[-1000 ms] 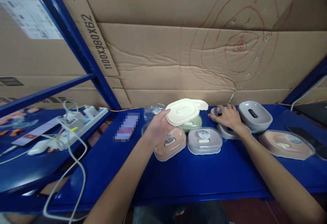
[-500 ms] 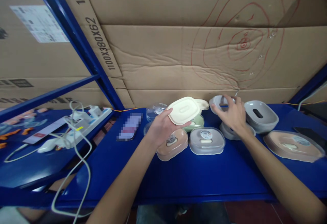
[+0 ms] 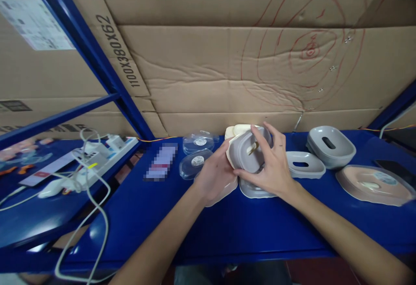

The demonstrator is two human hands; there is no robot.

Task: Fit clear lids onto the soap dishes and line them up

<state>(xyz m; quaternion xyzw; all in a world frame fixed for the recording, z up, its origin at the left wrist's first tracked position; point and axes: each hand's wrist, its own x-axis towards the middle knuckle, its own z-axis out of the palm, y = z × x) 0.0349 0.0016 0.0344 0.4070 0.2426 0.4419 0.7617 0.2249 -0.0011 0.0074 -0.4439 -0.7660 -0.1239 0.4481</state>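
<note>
My left hand [image 3: 214,174] holds a cream oval soap-dish piece [image 3: 231,148] tilted up above the blue shelf [image 3: 227,228]. My right hand [image 3: 271,168] presses a grey slotted oval insert [image 3: 248,150] against the cream piece, so both hands meet over the middle of the shelf. Under the hands lie a pink lidded soap box [image 3: 227,189] and a grey lidded box [image 3: 253,189], both partly hidden. A cream piece [image 3: 237,129] shows just behind the hands.
Two clear lids [image 3: 196,143] lie left of the hands beside a phone [image 3: 160,162]. To the right sit a grey insert [image 3: 303,165], a grey dish base [image 3: 329,146] and a pink lidded box [image 3: 370,184]. A power strip with cables [image 3: 94,155] lies far left. Cardboard backs the shelf.
My right hand lifted the grey insert from the stack at right and brought it left onto the cream piece in my left hand. The left hand tilted the cream piece toward it.
</note>
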